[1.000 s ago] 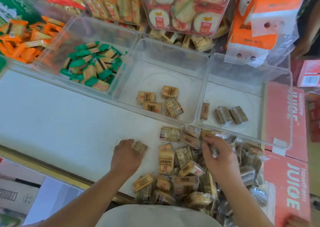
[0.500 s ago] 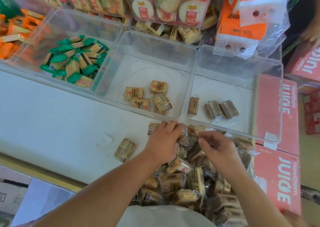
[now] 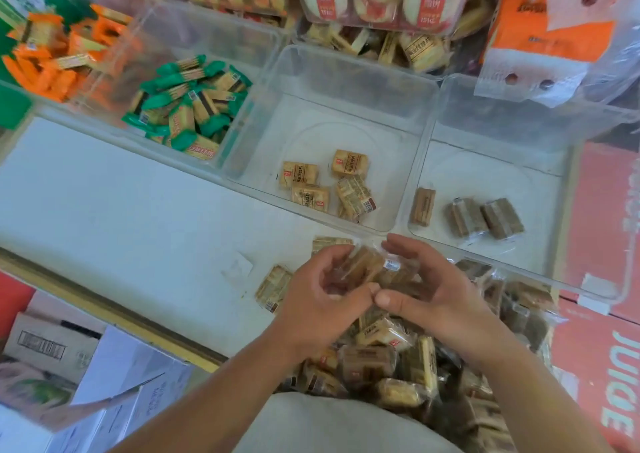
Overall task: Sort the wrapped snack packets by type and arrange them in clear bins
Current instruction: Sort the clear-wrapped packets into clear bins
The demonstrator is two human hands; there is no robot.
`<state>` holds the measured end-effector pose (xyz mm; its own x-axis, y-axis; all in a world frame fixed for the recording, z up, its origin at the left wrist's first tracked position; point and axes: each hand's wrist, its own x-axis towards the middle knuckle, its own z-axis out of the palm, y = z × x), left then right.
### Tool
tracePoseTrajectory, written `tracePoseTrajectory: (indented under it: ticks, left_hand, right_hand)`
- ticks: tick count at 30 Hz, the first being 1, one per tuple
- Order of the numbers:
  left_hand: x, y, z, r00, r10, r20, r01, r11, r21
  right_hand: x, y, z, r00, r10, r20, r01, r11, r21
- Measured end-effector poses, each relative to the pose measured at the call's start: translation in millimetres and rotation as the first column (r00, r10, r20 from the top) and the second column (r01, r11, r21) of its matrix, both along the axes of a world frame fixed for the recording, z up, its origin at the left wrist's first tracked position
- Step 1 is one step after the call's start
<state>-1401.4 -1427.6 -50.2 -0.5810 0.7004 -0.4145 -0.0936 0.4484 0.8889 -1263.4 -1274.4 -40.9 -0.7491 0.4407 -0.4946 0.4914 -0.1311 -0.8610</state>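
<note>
Left hand (image 3: 322,302) and right hand (image 3: 441,291) now together over pile (image 3: 381,366), both curled round one packet (image 3: 367,266)

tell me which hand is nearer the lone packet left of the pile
Left. The left hand sits beside the lone packet; the right hand is farther right, past the left.

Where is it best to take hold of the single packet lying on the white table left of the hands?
Probably pinch the single packet across its long edges, from above and from the left, where the white table is bare. It lies flat; the left hand, nearest, grips a clear-wrapped packet.
</note>
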Motion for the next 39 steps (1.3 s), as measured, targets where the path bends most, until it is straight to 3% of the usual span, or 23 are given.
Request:
tracePoseTrajectory:
  ticks: [3, 5, 6, 7, 9, 11, 14, 17, 20, 22, 25, 29, 33, 36, 39]
  left_hand:
    - [-8, -14, 9, 0.977, 0.046, 0.209, -0.06, 0.996, 0.06]
    - [-17, -29, -5, 0.958, 0.136, 0.253, -0.148, 0.989, 0.026]
    - [-22, -38, -20, 0.961, 0.191, 0.201, -0.186, 0.981, -0.045]
    - [-29, -47, -38, 0.976, 0.213, 0.05, -0.201, 0.963, -0.178]
    - [-42, -66, -70, 0.958, 0.022, -0.286, -0.17, 0.846, -0.505]
    - [-49, -74, -92, 0.928, -0.125, -0.35, -0.137, 0.76, -0.635]
    - [-57, -74, -108, 0.882, -0.309, -0.355, -0.053, 0.684, -0.727]
    - [-64, -72, -108, 0.909, -0.239, -0.34, -0.077, 0.706, -0.704]
    - [-62, -53, -93, 0.908, -0.107, -0.406, -0.123, 0.857, -0.501]
    - [-60, -30, -84, 0.876, -0.186, -0.444, 0.001, 0.923, -0.385]
    - [-66, 0, -89, 0.791, -0.402, -0.461, 0.219, 0.89, -0.4]
    - [-80, 11, -102, 0.802, -0.521, -0.292, 0.369, 0.817, -0.444]
    - [-91, 7, -109, 0.792, -0.569, -0.222, 0.431, 0.779, -0.456]
    - [-97, 15, -110, 0.792, -0.583, -0.181, 0.422, 0.738, -0.527]
    - [-97, 21, -112, 0.816, -0.57, -0.098, 0.436, 0.717, -0.543]
  right_hand:
    - [-9, -3, 3, 0.999, -0.038, -0.02, 0.035, 0.987, -0.157]
    - [-12, -8, 4, 1.0, -0.006, -0.005, 0.005, 0.991, -0.132]
    - [-13, -8, 7, 1.0, -0.012, 0.011, 0.013, 0.996, -0.09]
    - [-14, -6, 11, 0.998, -0.063, 0.023, 0.064, 0.997, -0.045]
    - [-19, 0, 21, 0.968, -0.248, -0.018, 0.249, 0.968, 0.019]
    - [-25, 12, 27, 0.909, -0.413, -0.057, 0.417, 0.898, 0.141]
    - [-31, 40, 20, 0.857, -0.515, -0.028, 0.481, 0.779, 0.401]
    - [-24, 70, 8, 0.864, -0.489, 0.117, 0.326, 0.722, 0.61]
    - [-24, 95, -6, 0.869, -0.381, 0.315, 0.114, 0.774, 0.623]
    - [-24, 108, -22, 0.866, -0.308, 0.394, 0.004, 0.792, 0.61]
    - [-27, 113, -31, 0.854, -0.265, 0.447, -0.019, 0.844, 0.536]
    - [-21, 104, -16, 0.879, -0.316, 0.356, 0.061, 0.816, 0.574]
    - [-8, 66, 3, 0.936, -0.351, 0.023, 0.253, 0.717, 0.649]
    - [-10, 27, 13, 0.958, -0.288, -0.02, 0.254, 0.808, 0.532]
    - [-15, 0, 5, 0.976, -0.215, 0.03, 0.182, 0.886, 0.426]
